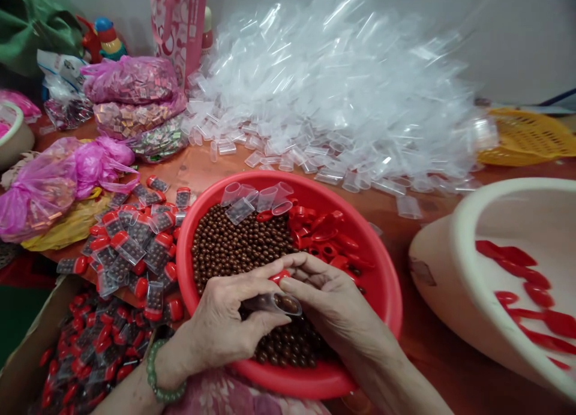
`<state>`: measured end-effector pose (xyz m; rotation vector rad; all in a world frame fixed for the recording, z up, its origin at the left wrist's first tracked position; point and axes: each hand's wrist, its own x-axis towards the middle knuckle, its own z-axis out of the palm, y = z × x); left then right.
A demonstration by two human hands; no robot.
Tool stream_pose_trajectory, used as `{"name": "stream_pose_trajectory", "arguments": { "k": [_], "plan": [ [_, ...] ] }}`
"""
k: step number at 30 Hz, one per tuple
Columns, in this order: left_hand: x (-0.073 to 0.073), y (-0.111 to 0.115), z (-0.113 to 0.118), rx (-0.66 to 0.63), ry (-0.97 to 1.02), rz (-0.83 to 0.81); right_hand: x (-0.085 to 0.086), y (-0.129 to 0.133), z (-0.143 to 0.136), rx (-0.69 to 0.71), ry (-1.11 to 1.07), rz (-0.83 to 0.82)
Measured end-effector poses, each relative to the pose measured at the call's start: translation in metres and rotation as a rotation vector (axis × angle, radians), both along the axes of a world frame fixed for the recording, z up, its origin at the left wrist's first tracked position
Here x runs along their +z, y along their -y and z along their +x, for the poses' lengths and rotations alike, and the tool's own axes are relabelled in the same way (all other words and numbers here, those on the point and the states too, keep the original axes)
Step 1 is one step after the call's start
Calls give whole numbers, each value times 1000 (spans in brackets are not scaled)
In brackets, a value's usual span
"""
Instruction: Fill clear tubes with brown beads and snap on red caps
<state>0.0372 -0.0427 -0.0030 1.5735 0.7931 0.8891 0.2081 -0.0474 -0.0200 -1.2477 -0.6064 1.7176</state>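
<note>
Over a red basin (391, 295), my left hand (225, 313) grips a small transparent plastic tube (281, 303) on its side, open end to the right, with brown balls inside. My right hand (335, 301) pinches a red cap (279, 276) just above the tube's mouth. Round brown balls (238, 238) fill much of the basin. Loose red caps (326, 229) lie at its back right. Several empty transparent tubes (258, 200) rest on the balls near the back rim.
Filled, red-capped tubes (135, 241) are heaped left of the basin, more in a box (90, 349) below. A large pile of empty tubes (337, 97) stands behind. At right is a white tub (445, 247) with red caps; pink bags (40, 181) lie left.
</note>
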Motion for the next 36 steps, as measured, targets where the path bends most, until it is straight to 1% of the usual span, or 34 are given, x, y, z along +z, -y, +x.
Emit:
{"name": "stream_pose_trajectory", "arguments": {
  "k": [1, 3, 5, 6, 8, 10, 12, 14, 17, 20, 22, 25, 27, 30, 32, 35, 36],
  "plan": [
    [0, -1, -1, 2, -2, -20, 1, -1, 1, 5, 13, 14],
    [-1, -2, -4, 48, 3, -93, 4, -4, 3, -7, 67, 62],
    [-2, -3, -6, 109, 17, -224, 8, -6, 6, -51, 151, 137],
    [-3, -3, -7, 110, 25, -298, 10, -7, 8, -83, 205, 188],
    [-5, -3, -7, 51, 38, -418, 15, -6, 9, -125, 341, 310],
    [-6, -3, -6, 8, 36, -480, 20, -4, 7, -106, 490, 444],
    [-6, -3, -6, 28, 35, -498, 23, -1, 3, -71, 599, 568],
    [-6, -4, -6, 47, 26, -500, 24, 1, -2, -71, 651, 658],
    [-5, -5, -7, 37, 9, -484, 22, 2, -7, -79, 705, 717],
    [-6, -5, -7, 39, 3, -449, 20, 2, -9, -38, 754, 770],
    [-7, -5, -7, 39, 0, -453, 20, 2, -8, -10, 774, 794],
    [-8, -7, -6, 42, 53, -517, 19, 2, -1, -19, 807, 801],
    [-9, -8, -6, 54, 96, -554, 17, 2, 8, 3, 890, 824],
    [-10, -8, -7, 64, 88, -553, 16, 2, 20, 61, 1034, 853],
    [-12, -7, -7, 60, 72, -539, 18, 2, 21, 6, 1001, 794],
    [-13, -7, -6, 63, 72, -544, 26, 2, 10, -109, 813, 621],
    [-13, -7, -6, 66, 80, -554, 29, 2, 4, -134, 764, 590]
  ]
}}
